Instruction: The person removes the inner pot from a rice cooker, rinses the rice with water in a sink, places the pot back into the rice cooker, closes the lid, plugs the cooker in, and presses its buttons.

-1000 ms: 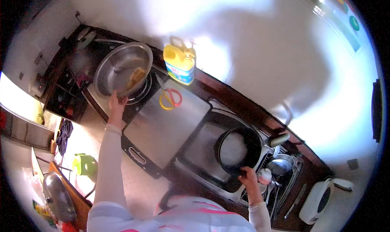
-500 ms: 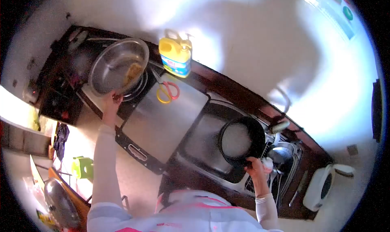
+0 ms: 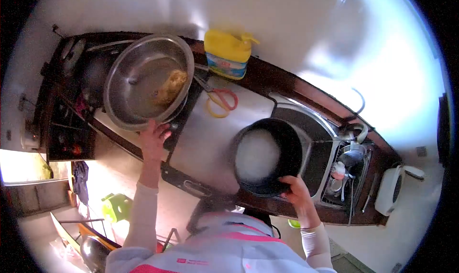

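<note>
My right hand (image 3: 296, 192) grips the rim of a dark pot (image 3: 288, 149), which has whitish contents at its bottom. The pot is over the edge between the sink and a flat cutting board (image 3: 210, 141). At the near rim of a large metal basin (image 3: 123, 72) is my left hand (image 3: 154, 141), its fingers spread; whether a fingertip touches the rim is unclear. A yellow-brown lump (image 3: 173, 85) lies inside the basin. Scissors (image 3: 221, 101) with one red and one yellow handle loop rest on the board beside the basin.
A yellow jug with a pump (image 3: 227, 53) stands against the wall behind the board. The sink (image 3: 318, 165) is on the right, then a rack (image 3: 354, 177) with utensils and a metal pot. A white appliance (image 3: 388, 191) stands at the counter's right end.
My right hand has brought the dark pot leftward from the sink towards the cutting board. My left hand's fingers have spread at the basin's rim. The camera view has shifted too.
</note>
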Available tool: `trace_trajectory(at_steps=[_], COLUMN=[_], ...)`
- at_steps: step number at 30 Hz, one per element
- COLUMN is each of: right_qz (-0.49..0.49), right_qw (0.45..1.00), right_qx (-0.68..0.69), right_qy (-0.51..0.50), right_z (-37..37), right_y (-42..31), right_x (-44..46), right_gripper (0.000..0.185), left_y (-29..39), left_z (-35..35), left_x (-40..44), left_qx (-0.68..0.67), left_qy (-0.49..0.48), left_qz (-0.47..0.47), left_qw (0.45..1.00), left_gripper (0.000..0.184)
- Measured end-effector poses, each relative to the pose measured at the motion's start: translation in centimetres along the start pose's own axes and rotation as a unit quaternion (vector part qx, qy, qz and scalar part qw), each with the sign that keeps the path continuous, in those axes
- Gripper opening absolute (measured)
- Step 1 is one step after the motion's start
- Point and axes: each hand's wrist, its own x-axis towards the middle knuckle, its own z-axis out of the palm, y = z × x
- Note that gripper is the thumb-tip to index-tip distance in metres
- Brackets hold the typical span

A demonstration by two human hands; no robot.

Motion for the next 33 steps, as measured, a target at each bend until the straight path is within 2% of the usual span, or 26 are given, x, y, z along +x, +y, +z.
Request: trace_trajectory(at_steps=[1,2,3,4,5,6,7,10,11,12,13,14,15,16,17,18,20,22,24,25,27,29,31,32,33], right_qz=[0.016,0.030,0.004,-0.005,-0.011,-0.017,0.023,0.000,0.029,-0.125,-0.276,-0.419,-0.524,-0.603,-0.647,-0.687,-0.699,-0.771,-0.729,-0.707,-0.675,-0.659,-0.690,-0.706,-0.688], right_qw=[1.000,0.999,1.000,1.000,0.999,0.999,0.996,0.996,0.992,0.973,0.921,0.836,0.695,0.518,0.472,0.424,0.355,0.217,0.232,0.241,0.250,0.266,0.259,0.253,0.245], right_qx=[-0.018,-0.035,-0.024,-0.023,-0.020,-0.018,-0.052,-0.086,-0.114,-0.196,-0.272,-0.340,-0.454,-0.542,-0.553,-0.559,-0.620,-0.599,-0.642,-0.662,-0.690,-0.699,-0.670,-0.656,-0.678], right_qy=[0.009,0.014,-0.011,-0.018,-0.026,-0.032,-0.071,-0.020,-0.054,-0.003,0.049,0.099,0.191,0.273,0.231,0.190,0.030,-0.003,-0.043,-0.063,-0.079,-0.084,-0.082,-0.081,-0.089], right_z=[1.5,3.5,5.5,7.1,8.2,8.6,7.5,10.6,11.3,11.1,10.6,11.6,12.2,14.6,16.8,19.2,25.6,30.9,33.7,34.6,35.2,35.6,35.7,35.8,35.8], right_y=[0.4,0.5,0.5,0.9,1.6,2.5,3.5,2.5,0.9,1.1,1.5,0.8,-0.6,-3.2,-4.0,-4.4,-5.0,-5.7,-4.7,-4.7,-5.0,-5.7,-5.9,-6.1,-6.1], right_x=[0.4,0.6,0.0,0.7,1.2,1.8,4.1,2.0,0.3,0.6,1.1,0.5,-0.5,-3.0,-3.6,-3.9,-3.6,1.0,5.3,6.4,6.5,5.5,5.3,5.4,5.5], right_gripper=[0.024,0.025,0.025,0.026,0.027,0.028,0.033,0.034,0.045,0.052,0.060,0.067,0.074,0.080,0.076,0.072,0.058,0.036,0.021,0.015,0.004,0.005,0.006,0.006,0.007], left_y=[-0.3,-0.8,-1.0,0.0,-0.8,0.1,-0.4,0.1,0.1,0.1,0.2,0.0,-0.3,-0.4,0.1,0.3,0.3,0.3,0.6,1.6,8.7,11.8,21.2,21.9,23.1], left_z=[-0.2,-0.4,-0.4,0.7,0.1,1.6,1.2,2.0,1.9,1.7,1.6,1.4,1.0,0.8,1.3,1.5,1.7,1.0,0.0,0.1,-1.1,-6.6,-3.4,-5.6,-5.6], left_x=[-0.4,-0.5,-0.5,-1.3,-1.0,-1.5,-1.4,-1.8,-1.7,-1.6,-1.4,-1.2,-1.2,-1.1,-1.2,-1.1,-1.1,-1.0,-0.9,-1.2,-3.4,0.5,3.5,8.0,12.7], left_qx=[0.027,0.024,0.024,0.092,0.060,0.090,0.084,0.092,0.089,0.086,0.083,0.066,0.048,0.031,0.056,0.111,0.213,0.315,0.100,0.253,0.355,0.408,0.514,0.549,0.363], left_qy=[-0.025,-0.012,0.000,-0.063,-0.003,0.034,0.011,-0.004,-0.001,0.002,0.004,0.002,0.004,0.006,0.022,0.019,0.014,-0.041,-0.064,-0.059,-0.221,-0.169,0.033,0.014,0.067], left_qz=[0.013,-0.004,-0.012,0.023,0.006,-0.016,0.012,-0.023,-0.039,-0.056,-0.072,-0.070,-0.068,-0.064,-0.086,-0.065,-0.021,0.041,-0.105,-0.128,-0.216,-0.100,-0.001,0.306,0.219], left_qw=[0.999,1.000,1.000,0.993,0.998,0.995,0.996,0.995,0.995,0.995,0.994,0.995,0.997,0.997,0.994,0.992,0.977,0.947,0.987,0.957,0.882,0.892,0.857,0.777,0.903], left_gripper=[0.034,0.033,0.033,0.033,0.032,0.034,0.034,0.033,0.029,0.026,0.025,0.024,0.024,0.023,0.018,0.015,0.024,0.019,0.014,0.020,0.028,0.029,0.032,0.029,0.017])
